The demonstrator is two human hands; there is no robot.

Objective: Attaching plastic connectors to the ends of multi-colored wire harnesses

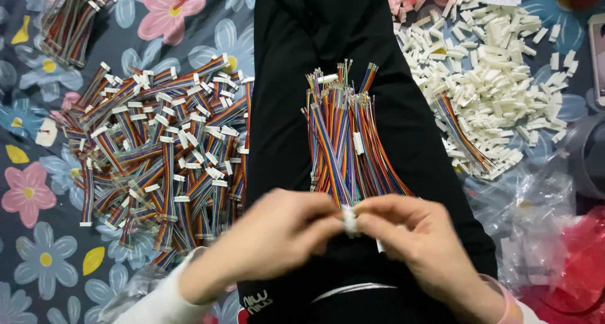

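You have two hands in view, your left hand [271,233] and your right hand [409,236], pinching one small white plug [348,220]. Four groups of rainbow wires: one big heap [157,154], one corner bundle [69,22], one lap bundle [343,141], and one small bundle [463,135] on the single pile of white plugs [498,72], far too many to count.

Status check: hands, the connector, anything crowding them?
Left hand and right hand both pinching a small white connector. Loose rainbow wire bundle lies just beyond on the black cloth. Nothing between the hands.
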